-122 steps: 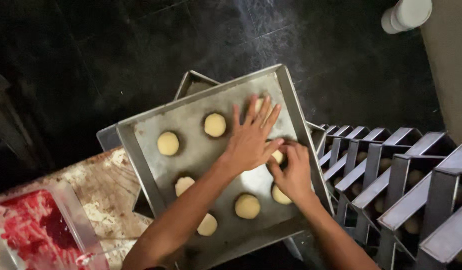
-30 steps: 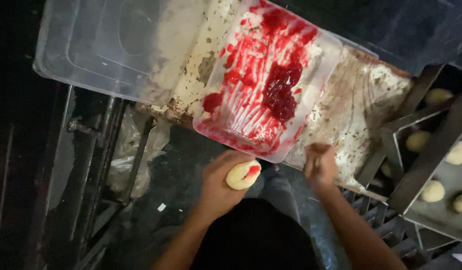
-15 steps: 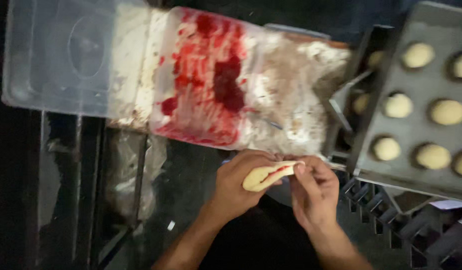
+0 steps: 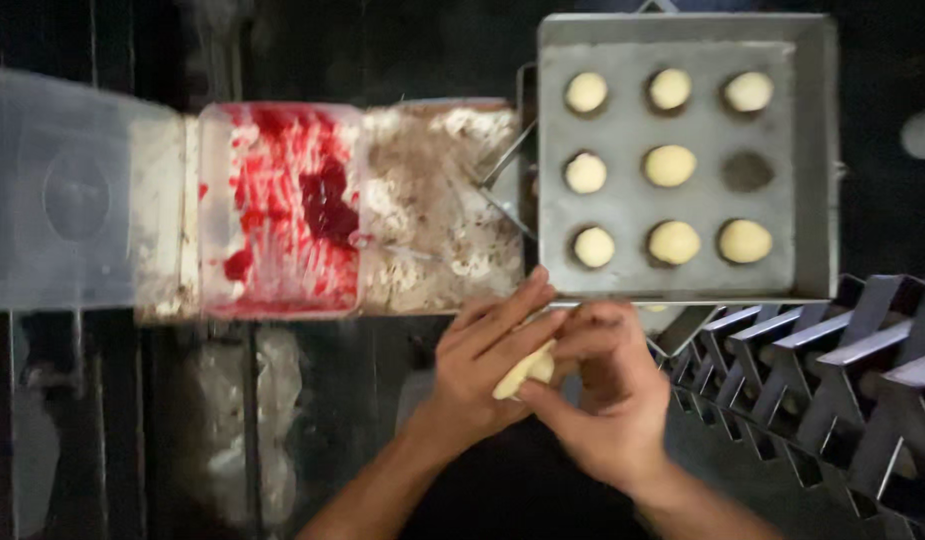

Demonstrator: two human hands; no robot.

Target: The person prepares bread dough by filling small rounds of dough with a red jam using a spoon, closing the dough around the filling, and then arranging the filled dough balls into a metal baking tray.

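- Left hand (image 4: 487, 365): fingers curled about the dough piece (image 4: 524, 370), cupping it from below and from the left; closed on it, not clenched.
- Right hand (image 4: 602, 400): fingers bent over the same dough piece from the right, thumb pressing at its near edge; both hands touch it, so neither is the nearer.
- Dough piece: a pale lump held in the air between the two palms, near the body and just below the worktop (image 4: 432, 250) edge; its long axis runs slantwise, from lower left to upper right (only a small part shows between the fingers).
- Tray (image 4: 812, 160): metal, up and to the right of the hands, just beyond the fingertips; it carries eight dough rounds in three rows, with one bare spot (image 4: 747, 171) at the right of the middle row.
- Tub (image 4: 282, 210): clear, smeared with red filling, up and to the left on the floury worktop.
- Rack (image 4: 842, 370): dark metal rungs to the right of the hands, under the tray's near edge; nothing lies between hands and tray.
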